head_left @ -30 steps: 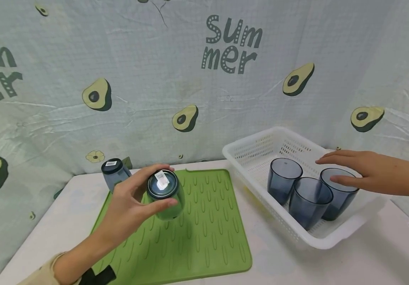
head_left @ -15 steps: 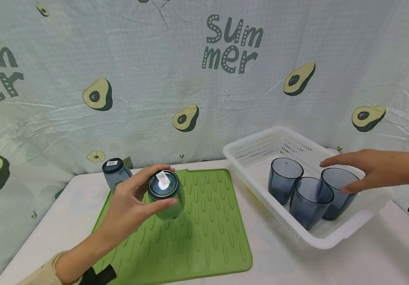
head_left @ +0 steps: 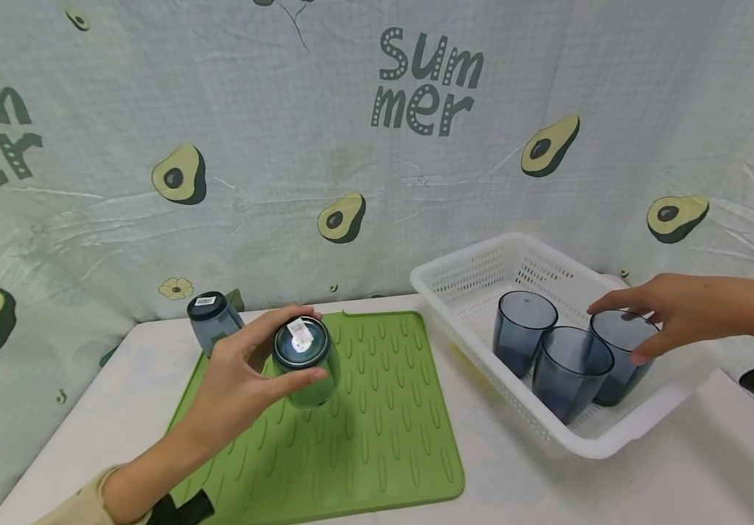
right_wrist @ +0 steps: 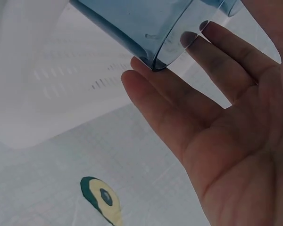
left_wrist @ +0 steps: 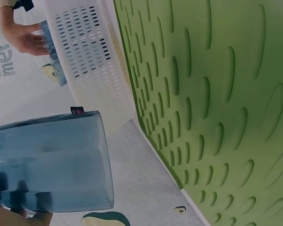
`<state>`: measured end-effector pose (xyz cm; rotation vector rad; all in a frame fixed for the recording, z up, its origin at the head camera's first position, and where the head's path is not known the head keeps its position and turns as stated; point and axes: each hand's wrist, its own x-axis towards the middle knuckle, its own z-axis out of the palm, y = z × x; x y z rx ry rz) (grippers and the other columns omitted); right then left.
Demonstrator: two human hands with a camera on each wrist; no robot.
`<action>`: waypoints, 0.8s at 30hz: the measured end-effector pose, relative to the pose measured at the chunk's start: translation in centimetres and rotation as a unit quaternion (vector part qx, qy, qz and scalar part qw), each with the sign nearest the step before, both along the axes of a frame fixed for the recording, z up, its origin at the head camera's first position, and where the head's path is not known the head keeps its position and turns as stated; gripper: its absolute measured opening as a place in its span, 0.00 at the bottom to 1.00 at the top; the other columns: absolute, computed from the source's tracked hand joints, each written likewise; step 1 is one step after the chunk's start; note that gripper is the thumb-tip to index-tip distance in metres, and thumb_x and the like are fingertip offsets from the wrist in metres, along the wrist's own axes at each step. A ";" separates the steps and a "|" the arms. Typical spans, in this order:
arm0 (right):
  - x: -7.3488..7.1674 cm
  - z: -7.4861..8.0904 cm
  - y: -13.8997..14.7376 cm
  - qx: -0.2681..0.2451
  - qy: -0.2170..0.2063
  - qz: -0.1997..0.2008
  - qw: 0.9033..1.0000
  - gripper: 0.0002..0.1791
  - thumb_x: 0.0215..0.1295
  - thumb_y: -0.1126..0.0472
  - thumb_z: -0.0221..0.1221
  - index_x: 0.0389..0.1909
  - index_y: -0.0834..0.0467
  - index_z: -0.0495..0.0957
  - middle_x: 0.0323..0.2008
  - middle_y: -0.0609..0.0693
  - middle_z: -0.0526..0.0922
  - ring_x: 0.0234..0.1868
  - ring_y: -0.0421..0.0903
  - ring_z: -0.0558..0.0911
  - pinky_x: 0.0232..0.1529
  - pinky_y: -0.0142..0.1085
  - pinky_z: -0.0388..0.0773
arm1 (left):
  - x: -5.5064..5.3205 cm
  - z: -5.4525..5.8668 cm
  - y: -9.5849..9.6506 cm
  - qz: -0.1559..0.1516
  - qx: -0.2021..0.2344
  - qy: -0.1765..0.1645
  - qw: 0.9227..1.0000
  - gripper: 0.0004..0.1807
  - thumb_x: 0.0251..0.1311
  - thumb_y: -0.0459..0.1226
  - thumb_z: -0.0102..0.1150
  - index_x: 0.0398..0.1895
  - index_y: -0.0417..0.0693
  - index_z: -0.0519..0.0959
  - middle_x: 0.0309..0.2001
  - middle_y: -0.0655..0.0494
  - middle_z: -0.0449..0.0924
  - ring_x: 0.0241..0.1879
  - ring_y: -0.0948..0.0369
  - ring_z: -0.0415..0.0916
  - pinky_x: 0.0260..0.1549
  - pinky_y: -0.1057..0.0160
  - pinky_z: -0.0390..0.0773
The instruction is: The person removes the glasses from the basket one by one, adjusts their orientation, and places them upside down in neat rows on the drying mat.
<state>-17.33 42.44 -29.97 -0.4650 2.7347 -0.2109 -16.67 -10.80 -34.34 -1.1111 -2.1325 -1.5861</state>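
My left hand grips a blue-tinted glass tumbler upside down over the green ridged mat, its stickered base facing up. In the left wrist view, fingers wrap the side of this tumbler. At the right, my right hand spreads its fingers and thumb around the rim of another blue tumbler, standing upright in the white basket. The right wrist view shows fairly straight fingers with tips right at this tumbler's rim.
Two more upright tumblers, a rear one and a front one, stand close beside it in the basket. An upturned tumbler sits at the mat's back left corner. A printed avocado curtain hangs behind the white table.
My right hand has lowered toward the right-hand tumbler, its thumb and fingers now bent down around the rim. The left hand and its tumbler have barely moved.
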 end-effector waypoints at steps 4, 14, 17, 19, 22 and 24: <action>-0.1 0.1 -0.2 -0.006 -0.010 -0.010 1.000 0.45 0.49 0.48 0.78 0.68 0.55 0.73 0.63 0.68 0.76 0.50 0.63 0.85 0.42 0.53 0.86 | 0.0 -0.2 0.0 0.001 0.000 -0.005 1.000 0.38 0.45 0.19 0.76 0.64 0.41 0.76 0.58 0.43 0.79 0.58 0.59 0.78 0.58 0.66 0.78; -0.3 0.4 -0.2 -0.012 -0.015 0.002 1.000 0.45 0.49 0.48 0.78 0.68 0.57 0.73 0.61 0.65 0.79 0.52 0.62 0.85 0.44 0.48 0.87 | -0.1 -0.5 0.1 -0.003 0.000 -0.020 1.000 0.38 0.45 0.20 0.76 0.64 0.41 0.76 0.59 0.48 0.80 0.59 0.59 0.78 0.59 0.65 0.77; -0.5 0.4 0.0 -0.008 -0.016 0.009 1.000 0.47 0.49 0.47 0.78 0.70 0.59 0.73 0.60 0.65 0.80 0.51 0.60 0.86 0.44 0.45 0.87 | -0.1 -0.6 0.1 -0.005 -0.002 -0.023 1.000 0.38 0.45 0.20 0.76 0.64 0.41 0.76 0.59 0.48 0.80 0.59 0.59 0.78 0.59 0.65 0.77; -0.6 0.4 0.1 -0.004 -0.017 0.012 1.000 0.48 0.49 0.46 0.78 0.70 0.59 0.73 0.59 0.65 0.81 0.51 0.60 0.86 0.44 0.44 0.87 | -0.2 -0.6 0.1 -0.002 -0.004 -0.023 1.000 0.38 0.45 0.20 0.76 0.64 0.41 0.76 0.59 0.48 0.80 0.59 0.59 0.78 0.59 0.65 0.77; -0.7 0.3 0.2 0.000 -0.013 0.014 1.000 0.48 0.48 0.45 0.78 0.70 0.58 0.73 0.59 0.64 0.81 0.51 0.60 0.86 0.43 0.45 0.87 | -0.3 -0.6 0.1 0.003 -0.004 -0.026 1.000 0.38 0.45 0.20 0.76 0.64 0.40 0.76 0.58 0.47 0.80 0.59 0.59 0.78 0.59 0.65 0.77; -0.8 0.2 0.3 -0.001 -0.007 0.016 1.000 0.48 0.47 0.45 0.78 0.70 0.57 0.73 0.59 0.64 0.81 0.52 0.60 0.85 0.44 0.44 0.87 | -0.4 -0.6 0.0 0.005 -0.004 -0.029 1.000 0.38 0.46 0.21 0.76 0.65 0.40 0.76 0.59 0.46 0.80 0.59 0.60 0.78 0.60 0.65 0.77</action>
